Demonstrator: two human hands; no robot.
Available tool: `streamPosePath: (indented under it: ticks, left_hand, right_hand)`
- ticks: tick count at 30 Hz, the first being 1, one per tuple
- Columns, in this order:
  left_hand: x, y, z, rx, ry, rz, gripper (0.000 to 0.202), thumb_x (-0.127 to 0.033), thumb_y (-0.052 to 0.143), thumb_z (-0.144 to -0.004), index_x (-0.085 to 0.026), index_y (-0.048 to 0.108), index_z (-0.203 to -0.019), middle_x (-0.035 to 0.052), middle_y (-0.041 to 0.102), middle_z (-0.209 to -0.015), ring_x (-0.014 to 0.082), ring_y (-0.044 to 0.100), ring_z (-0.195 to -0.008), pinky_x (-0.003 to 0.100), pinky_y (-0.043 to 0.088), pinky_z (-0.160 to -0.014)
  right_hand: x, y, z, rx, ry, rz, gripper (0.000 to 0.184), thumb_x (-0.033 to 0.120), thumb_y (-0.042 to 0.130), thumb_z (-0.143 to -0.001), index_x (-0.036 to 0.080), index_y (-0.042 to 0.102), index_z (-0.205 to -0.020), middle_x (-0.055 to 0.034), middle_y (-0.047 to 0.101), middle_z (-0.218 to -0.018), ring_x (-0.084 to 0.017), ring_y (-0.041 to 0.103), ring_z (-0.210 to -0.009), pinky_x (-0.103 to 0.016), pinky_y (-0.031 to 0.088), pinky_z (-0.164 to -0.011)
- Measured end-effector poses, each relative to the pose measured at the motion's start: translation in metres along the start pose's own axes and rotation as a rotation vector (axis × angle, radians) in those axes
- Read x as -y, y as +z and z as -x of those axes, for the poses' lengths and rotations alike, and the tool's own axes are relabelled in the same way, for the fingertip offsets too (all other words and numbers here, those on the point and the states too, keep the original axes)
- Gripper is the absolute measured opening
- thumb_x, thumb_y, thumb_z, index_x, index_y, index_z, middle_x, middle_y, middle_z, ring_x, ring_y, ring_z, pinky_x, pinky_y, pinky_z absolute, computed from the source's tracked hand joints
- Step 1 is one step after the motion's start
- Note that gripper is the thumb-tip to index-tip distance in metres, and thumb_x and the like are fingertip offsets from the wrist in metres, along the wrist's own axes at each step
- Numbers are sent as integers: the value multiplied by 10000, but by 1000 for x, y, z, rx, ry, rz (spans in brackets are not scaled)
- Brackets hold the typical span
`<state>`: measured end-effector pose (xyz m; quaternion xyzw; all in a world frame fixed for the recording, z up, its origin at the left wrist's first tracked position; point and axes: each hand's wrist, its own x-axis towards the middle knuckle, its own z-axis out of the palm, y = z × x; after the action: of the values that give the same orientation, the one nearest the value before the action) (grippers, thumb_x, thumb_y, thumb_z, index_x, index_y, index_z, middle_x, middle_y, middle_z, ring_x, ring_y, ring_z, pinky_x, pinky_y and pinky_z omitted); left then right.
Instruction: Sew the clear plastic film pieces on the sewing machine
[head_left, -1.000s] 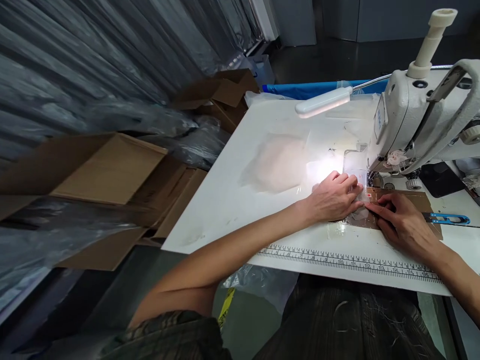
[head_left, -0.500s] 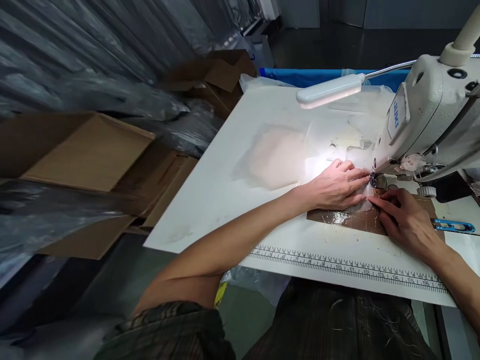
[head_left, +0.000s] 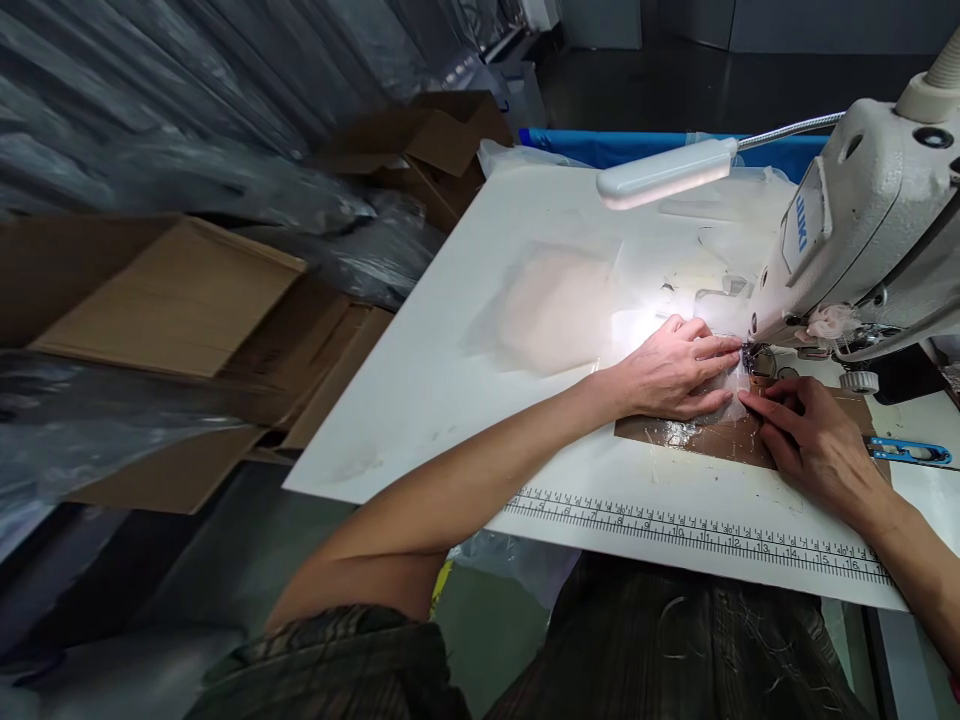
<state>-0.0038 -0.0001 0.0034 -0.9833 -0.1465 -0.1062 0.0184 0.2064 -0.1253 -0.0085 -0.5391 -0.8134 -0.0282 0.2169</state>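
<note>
My left hand [head_left: 684, 368] lies flat, fingers stretched toward the needle area, pressing on a piece of sheer white fabric [head_left: 724, 405]. Just right of it, my right hand [head_left: 814, 440] has its fingers drawn in, with the fingertips at the fabric's near right edge. Both hands are close to the presser foot [head_left: 748, 356] of a white sewing machine [head_left: 847, 210]. Blue thread snips [head_left: 911, 452] stick out behind my right hand; their front part is hidden, and I cannot tell whether the hand touches them. Under the fabric is a brown plate [head_left: 697, 440].
A lamp [head_left: 667, 172] on a bendable neck lights the work. More sheer pale fabric [head_left: 555, 310] lies on the white table [head_left: 450, 400], whose front edge bears a ruler scale [head_left: 697, 535]. Open cardboard boxes [head_left: 172, 290] and plastic sheeting [head_left: 360, 245] stand at the left.
The view has shifted very slightly. Both hands stay in nearly the same place on the fabric beside the presser foot.
</note>
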Motion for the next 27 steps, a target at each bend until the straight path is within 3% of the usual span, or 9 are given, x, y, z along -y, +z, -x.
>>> streamPosePath:
  ticks: [9, 14, 17, 19, 23, 27]
  left_hand:
    - [-5, -5, 0, 11, -8, -47, 486, -453, 368, -1004, -137, 573, -1312, 151, 570, -1360, 268, 536, -987, 404, 378, -809]
    - [1, -19, 6, -97, 83, -20, 401, -442, 438, -990, -148, 635, -1179, 156, 587, -1325, 274, 550, -1033, 437, 401, -870]
    - [2, -23, 8, -80, 206, 122, 296, -327, 430, -995, -180, 686, -1019, 96, 685, -1128, 206, 585, -931, 378, 435, -833]
    - [0, -20, 8, -43, 270, 199, 262, -276, 449, -981, -187, 693, -1007, 77, 702, -1072, 183, 599, -898, 349, 446, -813]
    - [-5, -9, 6, -40, 253, 242, 257, -267, 462, -992, -196, 709, -993, 70, 710, -1049, 169, 609, -874, 332, 454, -791]
    - [-7, -4, 5, -12, 211, 210, 314, -250, 412, -1016, -214, 717, -950, 68, 709, -1023, 155, 607, -839, 342, 446, -764]
  right_hand:
    - [0, -1, 0, -2, 12, -27, 337, 266, 433, -961, 244, 707, -1155, -101, 582, -1015, -193, 579, -797, -297, 513, -596]
    - [-1, 1, 1, 7, 50, -49, 345, 236, 448, -934, 243, 717, -1150, -103, 589, -1031, -207, 592, -821, -332, 544, -650]
    - [-1, -6, -6, 105, 64, -34, 369, 229, 444, -920, 257, 711, -1173, -101, 603, -1049, -211, 613, -828, -320, 529, -621]
    - [-3, -14, -14, 221, 75, -7, 384, 245, 435, -920, 276, 702, -1194, -94, 618, -1067, -202, 623, -786, -303, 501, -577]
    - [-9, -22, -25, 362, 79, 4, 391, 288, 427, -928, 293, 702, -1205, -74, 657, -1026, -178, 617, -702, -278, 458, -551]
    - [-13, -13, -20, 208, 63, -60, 388, 245, 433, -910, 291, 735, -1150, -63, 673, -1005, -172, 616, -713, -278, 473, -586]
